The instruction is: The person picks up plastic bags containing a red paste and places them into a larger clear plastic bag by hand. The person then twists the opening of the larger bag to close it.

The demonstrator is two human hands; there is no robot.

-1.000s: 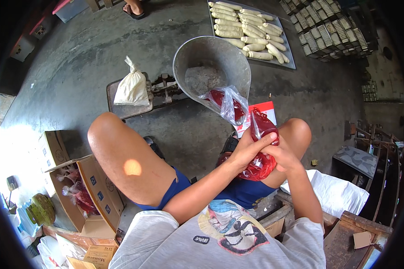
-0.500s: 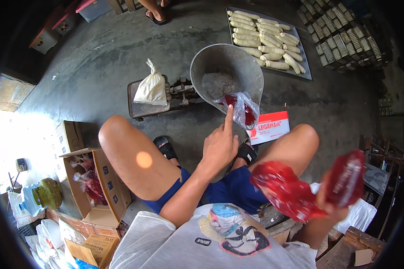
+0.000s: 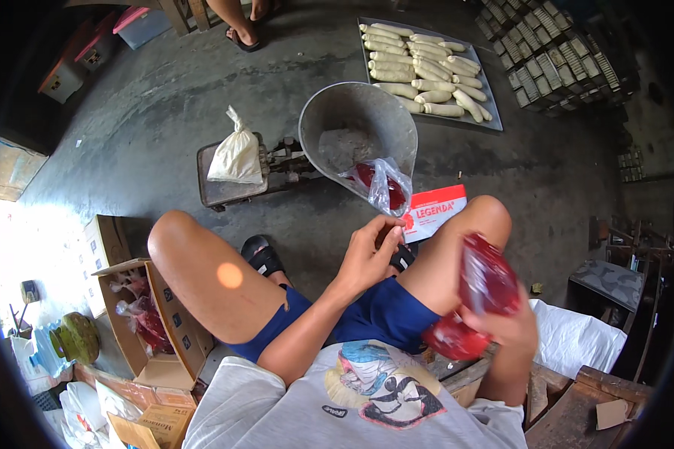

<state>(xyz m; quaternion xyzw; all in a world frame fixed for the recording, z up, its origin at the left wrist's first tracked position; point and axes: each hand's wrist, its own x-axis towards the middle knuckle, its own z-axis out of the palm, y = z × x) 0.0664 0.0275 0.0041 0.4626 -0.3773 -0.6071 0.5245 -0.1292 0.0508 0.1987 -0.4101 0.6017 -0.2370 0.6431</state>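
Observation:
On the right, my right hand [image 3: 502, 325] is closed round a clear plastic bag of dark red contents [image 3: 487, 277], blurred by motion. More red plastic [image 3: 457, 337] hangs below that hand, over my thigh; I cannot tell if it is a second bag. My left hand [image 3: 367, 254] is between my knees, fingers loosely bent, with a small gap between thumb and forefinger. Its fingertips are near the lip of a grey metal scoop-shaped pan [image 3: 322, 105] and a red-and-white box [image 3: 434, 211]. Inside the pan's narrow end lies another clear bag with red contents [image 3: 382, 183].
The pan rests on a scale [image 3: 217, 196], with a tied bag of pale powder [image 3: 237, 153] on its other plate. Beyond is a metal tray [image 3: 494, 112] of pale dough rolls. An open carton [image 3: 138, 367] of red bags stands left. Another person's feet [image 3: 243, 37] show at the top.
My right hand has swung inward, to the left and slightly up, with the red bag. My left hand has drawn back slightly, its pointing forefinger now bent. The whole view has shifted a little.

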